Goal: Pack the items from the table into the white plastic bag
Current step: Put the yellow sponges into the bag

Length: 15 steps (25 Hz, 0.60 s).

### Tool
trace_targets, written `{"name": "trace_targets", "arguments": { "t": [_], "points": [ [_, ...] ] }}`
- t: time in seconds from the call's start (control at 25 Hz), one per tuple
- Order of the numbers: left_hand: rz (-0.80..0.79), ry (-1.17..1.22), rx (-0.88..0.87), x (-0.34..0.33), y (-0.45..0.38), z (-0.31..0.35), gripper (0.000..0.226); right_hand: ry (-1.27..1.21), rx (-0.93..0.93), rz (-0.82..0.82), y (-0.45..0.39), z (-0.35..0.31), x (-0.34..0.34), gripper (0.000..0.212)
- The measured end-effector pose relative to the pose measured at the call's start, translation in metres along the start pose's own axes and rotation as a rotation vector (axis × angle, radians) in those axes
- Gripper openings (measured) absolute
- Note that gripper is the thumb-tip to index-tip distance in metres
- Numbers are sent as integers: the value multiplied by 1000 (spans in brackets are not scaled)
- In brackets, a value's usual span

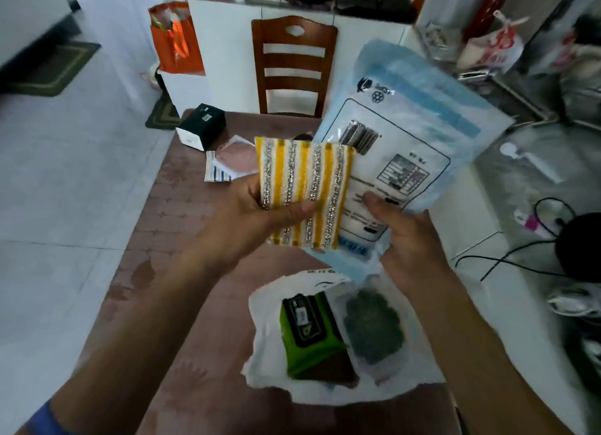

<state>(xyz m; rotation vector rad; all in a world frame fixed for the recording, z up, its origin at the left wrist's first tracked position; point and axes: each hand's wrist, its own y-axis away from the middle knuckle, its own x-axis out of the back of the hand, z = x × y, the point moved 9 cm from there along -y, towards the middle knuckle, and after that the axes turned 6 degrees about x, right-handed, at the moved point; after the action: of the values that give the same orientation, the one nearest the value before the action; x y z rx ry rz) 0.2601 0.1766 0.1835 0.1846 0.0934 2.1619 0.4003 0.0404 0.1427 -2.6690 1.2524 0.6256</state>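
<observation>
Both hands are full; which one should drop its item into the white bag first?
Right, probably: the right hand holds the blue pouch almost directly above the white plastic bag; the left hand with the striped sponge is farther off.

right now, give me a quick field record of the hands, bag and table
left hand: holds striped yellow sponge cloth
right hand: holds blue pouch
white plastic bag: open on table, below both hands
in bag: green pack, dark green item
left on table: black and white box, pink packet

A wooden chair (294, 65) is standing beyond the hands, an orange bag (175, 41) is sitting to their far left, and black cables (507, 259) are trailing off to their right.
</observation>
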Motion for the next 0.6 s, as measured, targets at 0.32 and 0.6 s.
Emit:
{"name": "trace_targets", "arguments": {
  "t": [0.32, 0.6],
  "points": [
    [543, 314, 155, 20, 81, -34, 26, 279, -69, -302, 50, -31, 73, 55],
    [579, 198, 148, 16, 104, -31, 28, 1668, -257, -957, 50, 93, 58, 35]
  ]
}}
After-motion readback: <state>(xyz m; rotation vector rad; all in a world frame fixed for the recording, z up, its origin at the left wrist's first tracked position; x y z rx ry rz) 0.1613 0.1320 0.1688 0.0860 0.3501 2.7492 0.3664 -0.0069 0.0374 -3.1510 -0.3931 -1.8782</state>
